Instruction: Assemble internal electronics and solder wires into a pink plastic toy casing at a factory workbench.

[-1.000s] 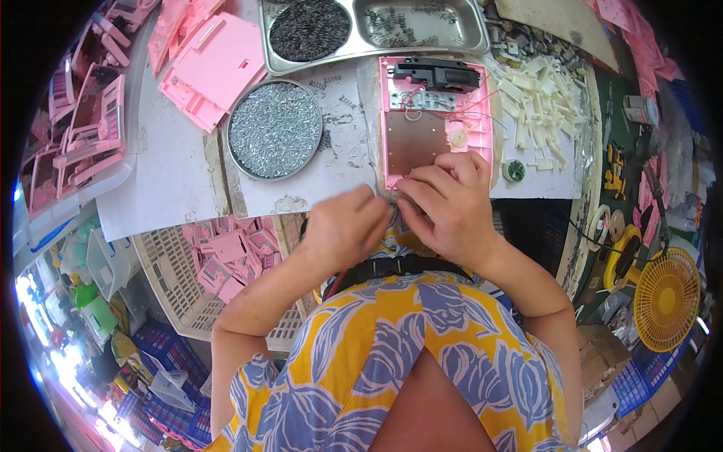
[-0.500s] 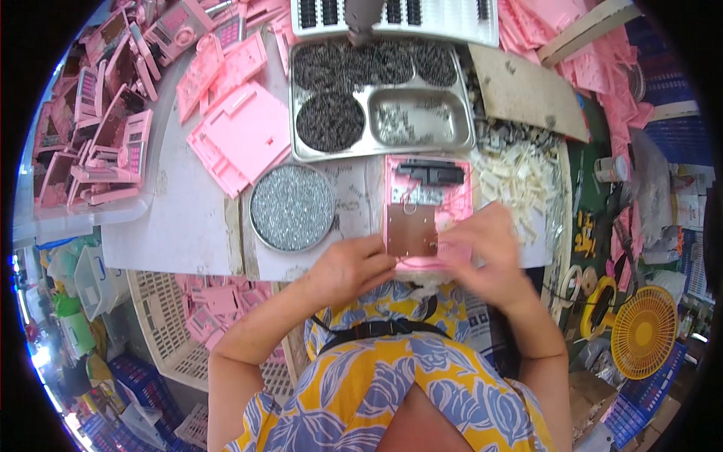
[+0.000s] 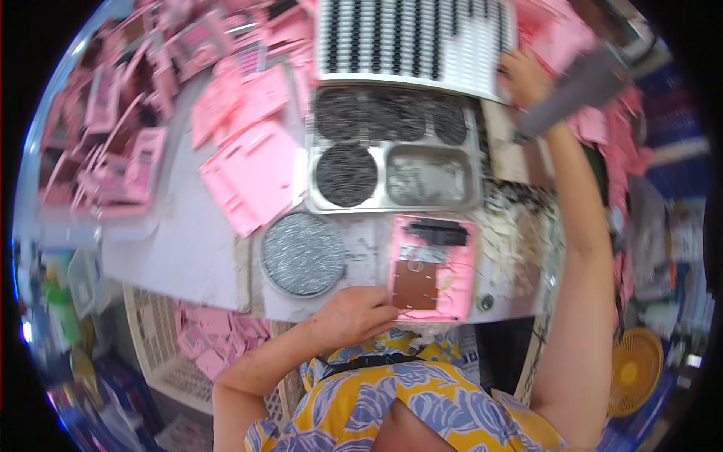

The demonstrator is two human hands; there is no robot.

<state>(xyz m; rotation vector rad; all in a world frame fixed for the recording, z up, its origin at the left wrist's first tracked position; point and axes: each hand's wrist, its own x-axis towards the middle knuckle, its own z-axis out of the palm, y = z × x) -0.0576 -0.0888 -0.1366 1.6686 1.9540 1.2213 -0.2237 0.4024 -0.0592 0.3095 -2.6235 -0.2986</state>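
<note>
Left grip (image 3: 354,313) on pink casing (image 3: 433,267) — steel tray (image 3: 395,202), screws.

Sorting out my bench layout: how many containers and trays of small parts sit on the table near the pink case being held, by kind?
Round metal dish: 1
Divided steel tray: 1
White rack of black parts: 1
Total: 3
The left hand touches the pink case; the right hand reaches the rack.

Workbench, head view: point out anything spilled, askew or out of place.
Pale plastic offcuts lie strewn loose right of the open pink casing, whose wires trail out. Pink shells sit in skewed heaps, more in a basket below. The left hand steadies the casing; the right hand reaches the far tray.
</note>
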